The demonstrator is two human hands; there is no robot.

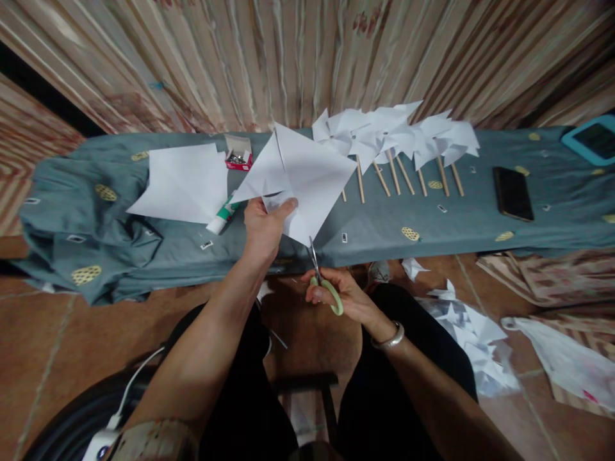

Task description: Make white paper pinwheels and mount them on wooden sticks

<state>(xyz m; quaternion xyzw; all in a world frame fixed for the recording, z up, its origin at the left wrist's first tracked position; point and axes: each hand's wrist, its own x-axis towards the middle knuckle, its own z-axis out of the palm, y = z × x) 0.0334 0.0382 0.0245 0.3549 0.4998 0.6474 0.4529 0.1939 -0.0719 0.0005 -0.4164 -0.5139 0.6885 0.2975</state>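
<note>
Gripping paper w/ L hand, scissors w/ R hand, blades at corner.

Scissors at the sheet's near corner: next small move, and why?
Probably close the scissors for a short inward cut: the right hand has their blades at the near corner of the white sheet, the left hand grips it, and a slit runs in from the far corner.

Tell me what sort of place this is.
Probably a room in a home, doubling as a craft corner: pleated curtains hang behind a spread patterned cloth, on which white paper pinwheels lie.
</note>
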